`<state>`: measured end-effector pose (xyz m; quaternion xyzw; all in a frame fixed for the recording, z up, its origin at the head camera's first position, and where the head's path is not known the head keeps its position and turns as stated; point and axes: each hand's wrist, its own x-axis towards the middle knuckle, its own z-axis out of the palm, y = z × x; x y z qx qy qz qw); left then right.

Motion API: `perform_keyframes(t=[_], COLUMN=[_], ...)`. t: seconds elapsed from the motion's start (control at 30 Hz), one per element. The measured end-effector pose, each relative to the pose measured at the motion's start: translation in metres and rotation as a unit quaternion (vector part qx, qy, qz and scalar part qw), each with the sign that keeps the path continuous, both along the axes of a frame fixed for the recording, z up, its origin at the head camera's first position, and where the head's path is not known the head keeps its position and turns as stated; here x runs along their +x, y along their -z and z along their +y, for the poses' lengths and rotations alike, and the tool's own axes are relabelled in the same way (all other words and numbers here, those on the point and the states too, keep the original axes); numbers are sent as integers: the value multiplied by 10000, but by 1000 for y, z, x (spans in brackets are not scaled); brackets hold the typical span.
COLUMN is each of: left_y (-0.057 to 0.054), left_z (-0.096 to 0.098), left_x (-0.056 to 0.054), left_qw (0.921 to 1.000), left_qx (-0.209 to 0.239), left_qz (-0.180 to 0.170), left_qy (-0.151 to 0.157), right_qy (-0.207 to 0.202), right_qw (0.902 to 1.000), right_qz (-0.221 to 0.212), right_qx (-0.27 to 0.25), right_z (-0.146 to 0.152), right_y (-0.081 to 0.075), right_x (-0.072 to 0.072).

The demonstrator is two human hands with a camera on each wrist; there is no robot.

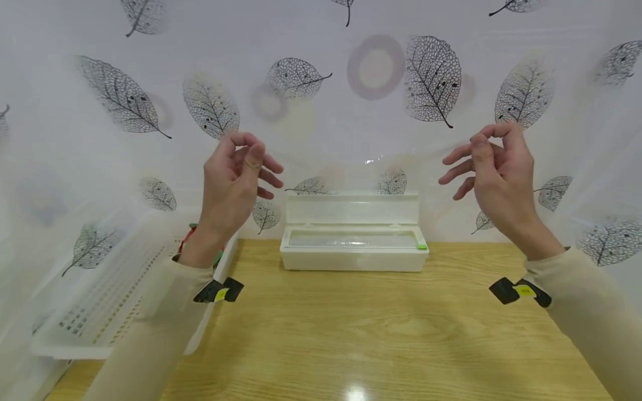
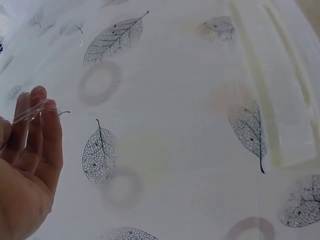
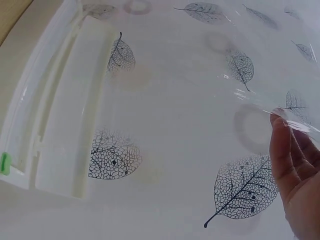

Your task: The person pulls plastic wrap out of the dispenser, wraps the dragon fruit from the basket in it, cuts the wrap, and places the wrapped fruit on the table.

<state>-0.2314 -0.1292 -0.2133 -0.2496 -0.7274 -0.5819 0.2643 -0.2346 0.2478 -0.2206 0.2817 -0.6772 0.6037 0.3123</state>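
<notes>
A sheet of clear cling film (image 1: 370, 161) stretches between my two raised hands, showing mostly by its glints. My left hand (image 1: 233, 178) pinches one side of it between thumb and index finger, the other fingers spread loosely. On the opposite side, my right hand (image 1: 504, 172) pinches the film the same way; its gathered edge (image 3: 299, 124) shines at the fingertips in the right wrist view. Below and between the hands, a white cling film dispenser (image 1: 356, 262) sits on the table, its lid (image 1: 351, 209) raised. A green slider (image 1: 422, 247) is at its right end.
A white perforated basket (image 1: 75, 352) stands at the left, partly behind my left arm, with something red and green (image 1: 189, 234) at its far end. A pale sheet with leaf prints (image 1: 321, 128) hangs behind the wooden table (image 1: 381, 328).
</notes>
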Motion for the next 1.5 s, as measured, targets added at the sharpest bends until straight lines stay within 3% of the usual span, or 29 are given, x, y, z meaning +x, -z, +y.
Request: perform_keyframes(t=[0.37,0.93,1.5], left_y=[18,52,82], left_z=[0,-2,-7], left_x=[3,10,18], left_qw=[9996,9943,9861], left_qx=[-88,-242,-344], left_qz=[-242,-923,-1422], left_qy=[87,478,791], right_qy=[101,770,531], right_qw=[9996,9912,9891], right_qz=[-196,-527,-809], right_qx=[183,937,1113], right_z=[3,0,1], right_y=[14,44,74], right_x=[3,13,30])
